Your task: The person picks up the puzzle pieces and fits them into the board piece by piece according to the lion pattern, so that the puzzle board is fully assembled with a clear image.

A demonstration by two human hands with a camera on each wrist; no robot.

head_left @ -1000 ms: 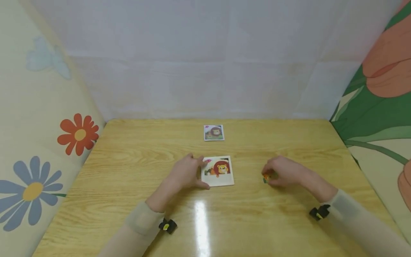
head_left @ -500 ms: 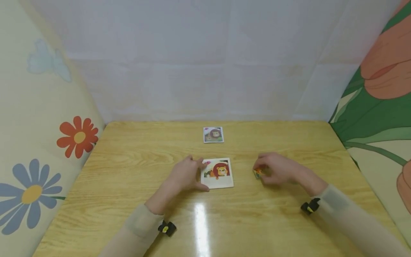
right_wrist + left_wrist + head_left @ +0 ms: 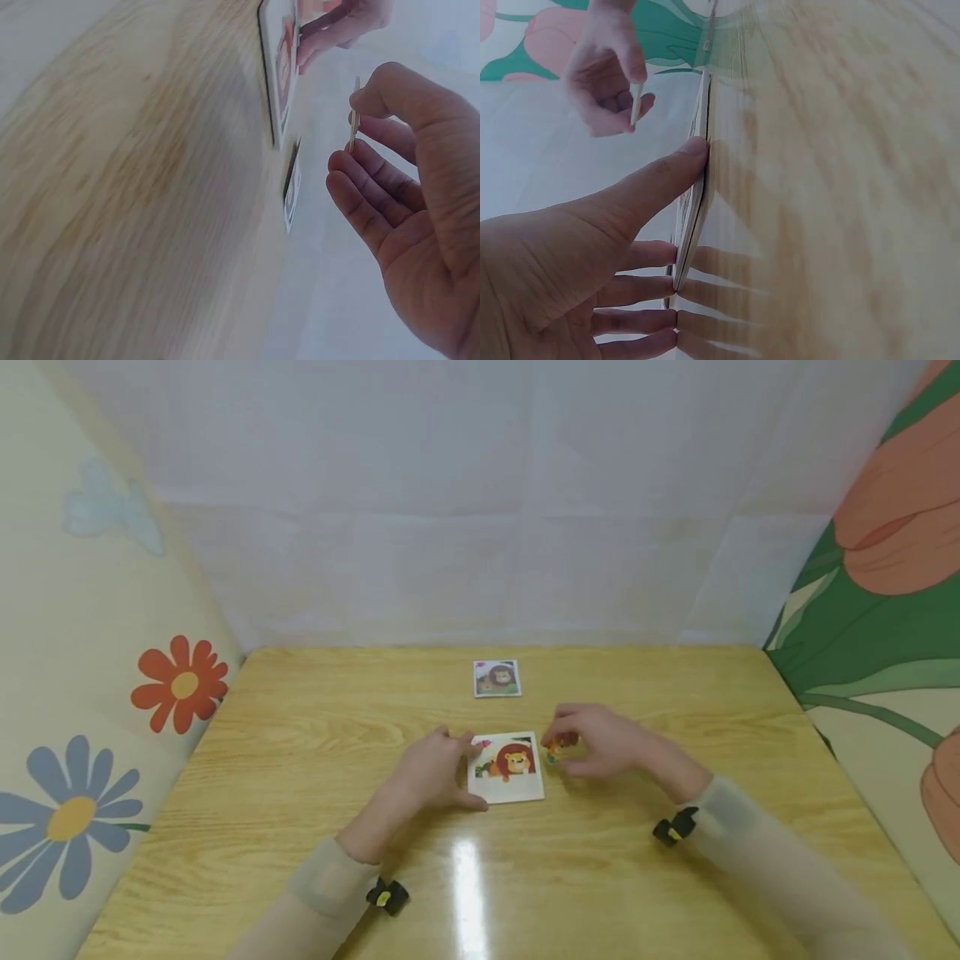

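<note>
In the head view, a square puzzle board [image 3: 516,790] lies mid-table, with a lion picture across its far part and a bare white strip along its near part. My left hand [image 3: 429,768] holds it at the left side, thumb near the front corner and index finger near the back corner. Between thumb and fingers of my right hand [image 3: 606,745] is a small colourful puzzle piece [image 3: 553,755], just right of the board and apart from it. The right wrist view shows that thin piece [image 3: 355,120] edge-on, raised off the table.
A smaller lion picture card [image 3: 497,679] lies behind the board near the back of the wooden table [image 3: 322,718]. A white cloth [image 3: 420,568] hangs at the back. Floral panels stand on the left [image 3: 90,693] and right [image 3: 885,635].
My right hand has carried the puzzle piece leftward from the table's right part to beside the board. The left hand has kept its place on the board.
</note>
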